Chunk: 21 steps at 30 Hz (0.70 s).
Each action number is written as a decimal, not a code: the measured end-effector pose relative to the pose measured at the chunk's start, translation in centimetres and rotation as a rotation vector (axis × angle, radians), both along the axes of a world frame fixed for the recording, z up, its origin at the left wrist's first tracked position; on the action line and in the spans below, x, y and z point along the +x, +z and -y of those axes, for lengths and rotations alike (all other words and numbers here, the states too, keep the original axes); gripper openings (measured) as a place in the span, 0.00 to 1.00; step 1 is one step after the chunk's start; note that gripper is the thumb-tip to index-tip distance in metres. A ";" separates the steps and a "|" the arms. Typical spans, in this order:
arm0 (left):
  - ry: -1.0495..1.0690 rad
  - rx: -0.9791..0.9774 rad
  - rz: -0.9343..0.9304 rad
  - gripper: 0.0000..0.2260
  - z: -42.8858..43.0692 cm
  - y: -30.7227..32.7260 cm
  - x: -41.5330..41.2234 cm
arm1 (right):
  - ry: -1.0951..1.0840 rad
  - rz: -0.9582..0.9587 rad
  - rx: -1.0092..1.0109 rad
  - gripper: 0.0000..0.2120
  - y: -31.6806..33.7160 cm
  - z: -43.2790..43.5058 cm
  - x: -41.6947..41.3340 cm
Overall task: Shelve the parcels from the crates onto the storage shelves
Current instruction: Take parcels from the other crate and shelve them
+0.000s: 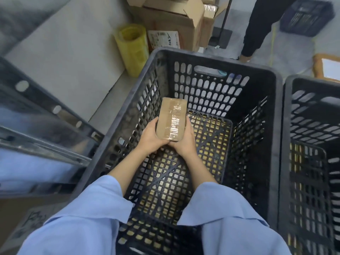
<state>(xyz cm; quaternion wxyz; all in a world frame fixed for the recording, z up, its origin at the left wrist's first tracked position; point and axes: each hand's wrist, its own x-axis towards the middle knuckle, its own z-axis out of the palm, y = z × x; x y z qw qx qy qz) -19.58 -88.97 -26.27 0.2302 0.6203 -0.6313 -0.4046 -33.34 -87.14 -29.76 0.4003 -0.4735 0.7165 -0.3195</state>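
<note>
A small brown cardboard parcel (pixel 172 119), sealed with clear tape, is held inside a black perforated plastic crate (pixel 217 67). My left hand (pixel 150 136) grips its near left edge and my right hand (pixel 184 140) grips its near right edge, fingers curled underneath. The parcel points away from me, above the crate's latticed floor. No other parcel shows in this crate. A grey metal storage shelf frame (pixel 46 124) stands at the left, blurred.
A second black crate (pixel 312 144) stands to the right. Behind the crate are a yellow roll (pixel 133 48), open cardboard boxes (pixel 176 19), a labelled parcel (pixel 327 66) on the floor, and another person's dark-trousered leg (pixel 257 30). A dark crate (pixel 307 15) sits far back.
</note>
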 end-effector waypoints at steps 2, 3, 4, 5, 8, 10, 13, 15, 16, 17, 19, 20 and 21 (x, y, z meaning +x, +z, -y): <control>0.005 -0.022 0.030 0.40 0.0 0.8 -0.1 | 0.017 -0.052 -0.003 0.59 0.7 0.2 -0.1; 0.007 -0.031 0.039 0.41 0.0 1.3 -0.1 | 0.027 -0.068 0.003 0.59 1.4 0.1 -0.3; 0.006 -0.035 0.056 0.43 -0.1 1.9 -0.1 | 0.038 -0.069 0.001 0.60 2.2 -0.1 -0.4; 0.001 -0.034 0.073 0.43 -0.3 2.6 -0.2 | 0.052 -0.063 0.000 0.59 3.0 -0.2 -0.6; -0.018 -0.049 0.074 0.46 -0.9 4.9 -0.6 | 0.085 -0.041 -0.004 0.54 5.4 -0.9 -1.4; -0.021 -0.078 0.062 0.45 -1.5 6.3 -0.6 | 0.108 -0.058 -0.012 0.49 7.5 -1.5 -1.8; -0.021 -0.122 0.028 0.43 -2.9 8.5 -0.6 | 0.135 -0.083 -0.027 0.50 10.6 -3.0 -2.2; -0.023 -0.147 0.009 0.41 -4.4 10.2 -0.6 | 0.155 -0.077 -0.058 0.52 12.3 -4.3 -2.4; -0.022 -0.158 -0.002 0.40 -5.2 10.9 -0.5 | 0.160 -0.069 -0.073 0.52 13.2 -5.1 -2.5; -0.024 -0.163 -0.015 0.40 -6.0 11.7 -0.4 | 0.160 -0.053 -0.084 0.52 14.1 -6.0 -2.7; -0.033 -0.170 -0.032 0.39 -7.8 13.2 -0.3 | 0.182 -0.024 -0.126 0.53 15.8 -7.9 -2.9; -0.041 -0.180 -0.036 0.39 -8.7 14.0 -0.2 | 0.206 -0.014 -0.153 0.54 16.6 -8.9 -3.0; -0.044 -0.192 -0.034 0.38 -9.7 14.7 -0.2 | 0.227 -0.003 -0.177 0.54 17.3 -10.0 -3.2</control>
